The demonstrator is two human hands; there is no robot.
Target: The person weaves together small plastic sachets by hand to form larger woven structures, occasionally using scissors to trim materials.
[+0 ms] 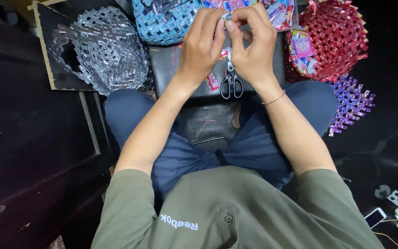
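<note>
Woven foil baskets (102, 48) ring a dark stool (199, 69); left hand (202, 44) and right hand (253, 44) pinch a small strip (226, 16), probably to fold it, above scissors (231, 80).

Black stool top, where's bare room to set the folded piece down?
Bare patch: the near end of the black stool top, between scissors and knees. Crowded: far end under both hands, ringed by silver, blue and red baskets.

The person is wearing an olive-green shirt (236, 207) with short sleeves, a buttoned collar and small white lettering on the chest, dark blue trousers (259, 143), and a thin beaded bracelet (274, 98) circling the right wrist.
</note>
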